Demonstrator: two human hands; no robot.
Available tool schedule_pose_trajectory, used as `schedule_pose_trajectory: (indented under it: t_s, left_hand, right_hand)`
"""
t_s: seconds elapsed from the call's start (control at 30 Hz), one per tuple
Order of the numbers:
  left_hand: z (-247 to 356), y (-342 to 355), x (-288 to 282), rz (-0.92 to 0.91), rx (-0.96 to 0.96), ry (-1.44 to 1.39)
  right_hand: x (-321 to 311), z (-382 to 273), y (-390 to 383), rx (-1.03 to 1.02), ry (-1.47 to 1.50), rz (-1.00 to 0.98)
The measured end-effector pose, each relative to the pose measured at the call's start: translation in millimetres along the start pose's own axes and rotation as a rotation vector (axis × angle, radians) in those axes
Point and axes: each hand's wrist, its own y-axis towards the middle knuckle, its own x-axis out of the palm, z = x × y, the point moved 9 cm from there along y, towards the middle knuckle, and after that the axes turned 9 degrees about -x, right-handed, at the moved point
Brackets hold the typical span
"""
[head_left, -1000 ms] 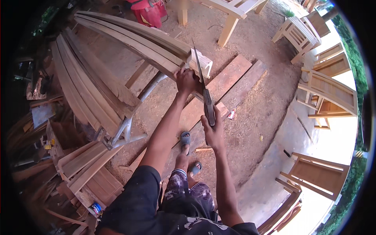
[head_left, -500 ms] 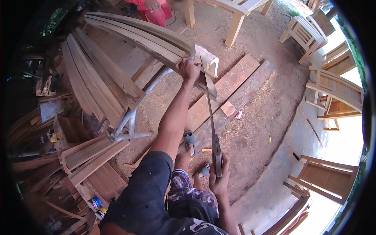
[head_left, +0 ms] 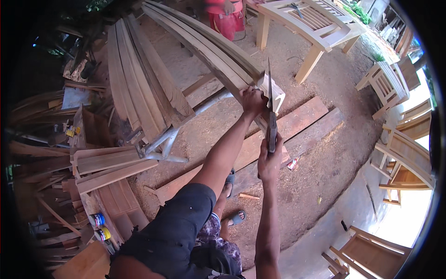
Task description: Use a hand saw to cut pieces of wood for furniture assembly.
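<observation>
My left hand is closed on the edge of a long wooden plank, near its right end, beside a bundle of similar planks. My right hand grips the dark handle of a handsaw. The saw's narrow blade points away from me, passing just right of my left hand at the plank's end. Whether the teeth are inside the wood I cannot tell. A pale grooved wooden piece shows behind the blade.
More planks lie at left on a metal stand. Boards lie on the sawdust-strewn ground. A wooden table stands far right, chairs along the right. Two cans sit lower left. Another person stands at the back.
My right hand has pushed the saw forward, bringing its handle much closer to my left hand. The left hand keeps its hold on the plank. The whole view has shifted.
</observation>
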Motion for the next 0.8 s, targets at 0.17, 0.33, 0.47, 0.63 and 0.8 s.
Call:
schedule_pose_trajectory:
  t_s: [0.17,0.33,0.47,0.63,0.8]
  left_hand:
    - [0.0,-1.7,5.5,-0.05,-0.055,-0.006]
    - [0.7,13.8,-2.3,-0.016,-0.019,0.073]
    - [9.8,19.5,-5.2,-0.066,-0.064,0.076]
    - [2.9,11.4,5.6,-0.091,-0.074,0.044]
    - [3.4,7.1,6.7,-0.026,-0.013,0.094]
  right_hand:
    - [-16.1,-2.0,-5.4,0.073,0.01,-0.024]
    - [-56.4,-41.7,-119.7,0.27,0.039,-0.068]
    - [-108.7,-54.5,-255.9,0.364,-0.078,-0.104]
    - [-105.3,-35.9,-276.5,0.385,0.019,-0.048]
    - [-45.6,3.6,-106.9,0.294,0.107,-0.079]
